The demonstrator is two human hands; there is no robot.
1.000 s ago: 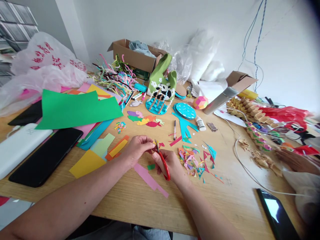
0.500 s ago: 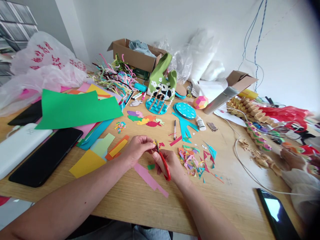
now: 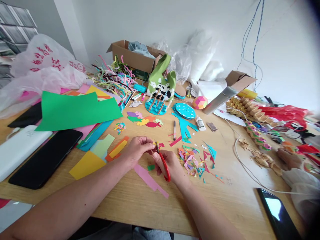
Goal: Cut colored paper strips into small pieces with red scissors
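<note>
Red-handled scissors (image 3: 165, 166) are held in my right hand (image 3: 172, 164), its fingers closed through the loops, with the blades pointing up and away. Close by the tips, my left hand (image 3: 140, 150) pinches its thumb and fingers together; whatever is between them is too small to make out. Below the hands lie a pink paper strip (image 3: 151, 181) and a small green paper piece (image 3: 151, 167). Tiny dark pink cut pieces (image 3: 161, 145) rest just beyond the blades. Cut-out paper fish (image 3: 143, 120) in several colours lie farther back.
Paper scraps (image 3: 193, 160) are heaped right of my hands. Coloured sheets, topped by a green one (image 3: 80, 111), fill the left beside a black phone (image 3: 46, 158). A white cable (image 3: 236, 150) crosses the right side. Another person's hand (image 3: 290, 158) is at the far right.
My two hands and the scissors stay almost in the same place. At the far right, the other person's hand has shifted slightly left.
</note>
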